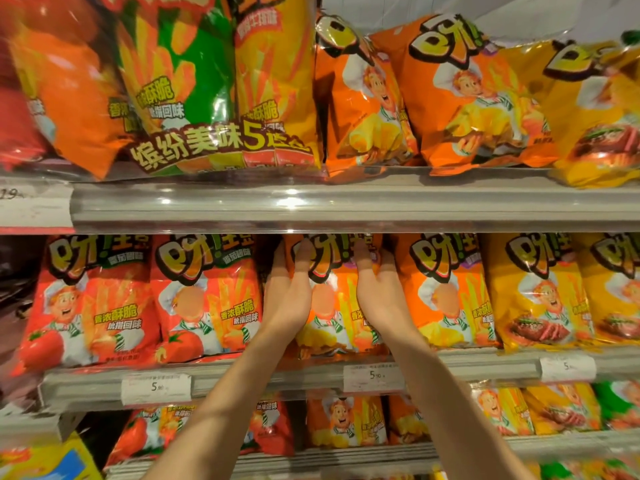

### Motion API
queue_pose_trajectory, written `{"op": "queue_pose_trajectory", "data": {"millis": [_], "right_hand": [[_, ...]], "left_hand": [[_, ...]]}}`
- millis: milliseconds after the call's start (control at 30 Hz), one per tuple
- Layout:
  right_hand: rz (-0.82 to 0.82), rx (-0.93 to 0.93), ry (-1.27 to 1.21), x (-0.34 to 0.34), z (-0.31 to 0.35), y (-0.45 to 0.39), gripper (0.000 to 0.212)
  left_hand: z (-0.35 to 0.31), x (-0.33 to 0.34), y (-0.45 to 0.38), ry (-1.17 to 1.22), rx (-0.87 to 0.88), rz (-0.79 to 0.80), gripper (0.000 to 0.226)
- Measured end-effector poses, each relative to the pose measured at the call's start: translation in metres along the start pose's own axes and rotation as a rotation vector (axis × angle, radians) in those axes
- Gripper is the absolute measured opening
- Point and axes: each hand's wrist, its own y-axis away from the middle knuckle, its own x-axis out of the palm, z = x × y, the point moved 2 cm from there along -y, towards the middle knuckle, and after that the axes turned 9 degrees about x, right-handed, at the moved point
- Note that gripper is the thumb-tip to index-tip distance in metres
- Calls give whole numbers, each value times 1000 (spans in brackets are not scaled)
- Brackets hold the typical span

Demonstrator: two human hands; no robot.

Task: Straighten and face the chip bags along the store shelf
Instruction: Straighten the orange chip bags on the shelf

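An orange chip bag (334,306) with a cartoon chef stands upright in the middle of the middle shelf (277,374). My left hand (289,289) grips its upper left edge, fingers curled over the top corner. My right hand (375,289) grips its upper right edge the same way. Red tomato bags (204,299) stand to its left, another orange bag (446,292) and yellow bags (536,292) to its right. All face forward.
The upper shelf (346,202) holds a large multipack (214,88) and orange and yellow bags, one yellow bag (595,116) overhanging the edge at right. Price tags (374,375) sit on the shelf rail. A lower shelf holds smaller bags (346,420).
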Motion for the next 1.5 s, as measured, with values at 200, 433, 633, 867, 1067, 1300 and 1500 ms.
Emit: {"op": "queue_pose_trajectory", "data": {"millis": [200, 433, 633, 867, 1067, 1300, 1500], "right_hand": [[-16, 26, 51, 0, 1, -1, 70], [-10, -256, 243, -19, 2, 30, 65], [-453, -584, 748, -63, -24, 18, 46], [-477, -508, 984, -72, -40, -3, 59], [-435, -514, 800, -71, -36, 8, 53], [-69, -530, 382, -16, -18, 40, 60], [0, -332, 459, -7, -28, 27, 71]], "left_hand": [[0, 1, -4, -71, -42, 59, 65], [-3, -7, 15, -21, 136, 116, 72], [3, -4, 26, -52, 251, 193, 78], [-1, 0, 24, -56, 245, 164, 72], [0, 5, 26, -60, 203, 197, 70], [6, 0, 31, -77, 225, 226, 68], [-5, -1, 37, -272, 308, 244, 55]]}}
